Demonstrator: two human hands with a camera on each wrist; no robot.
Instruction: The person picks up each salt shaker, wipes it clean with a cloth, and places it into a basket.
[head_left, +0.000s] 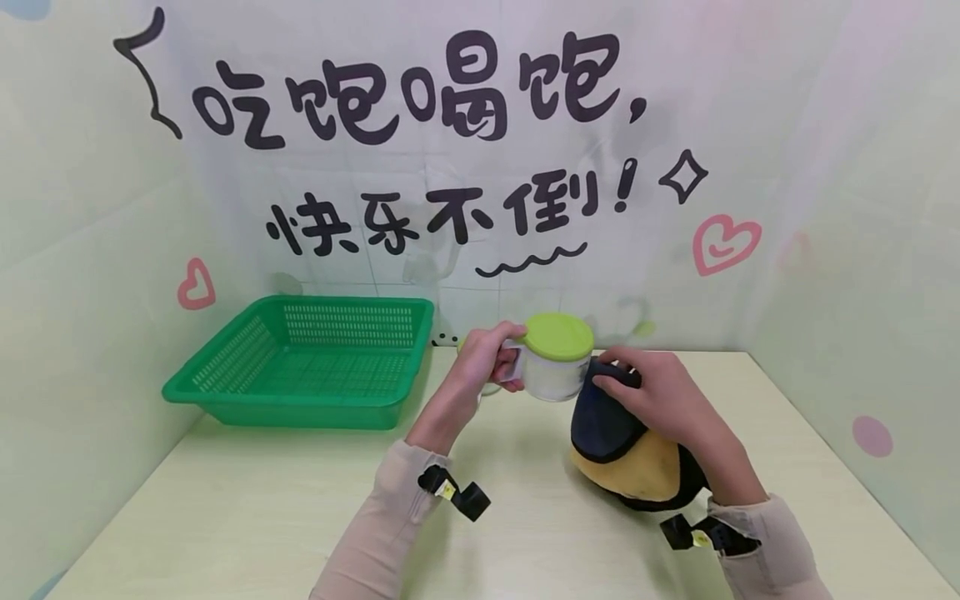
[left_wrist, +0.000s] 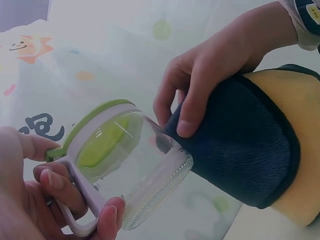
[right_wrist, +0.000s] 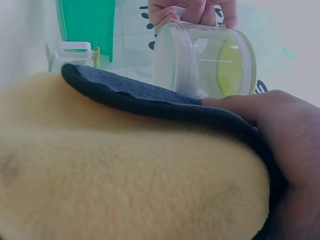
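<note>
My left hand [head_left: 480, 360] grips the white handle of a clear glass jar [left_wrist: 150, 170] with a green lid [head_left: 558, 336]. The jar is held up above the table, tilted on its side in the left wrist view. In my right hand [head_left: 667, 396], thumb and fingers pinch a plush towel [head_left: 609, 425], navy on one face and yellow on the other, with black edging. A folded-over navy corner of it meets the jar's lower side near the base. The rest of the towel hangs down below the right hand, its yellow face [right_wrist: 125, 175] filling much of the right wrist view.
A green plastic basket [head_left: 300, 414] with slotted walls stands at the back left of the pale table [head_left: 517, 533]. Another white-handled container [right_wrist: 72, 52] stands behind my left hand, mostly hidden in the head view. A printed curtain [head_left: 465, 167] closes off the back.
</note>
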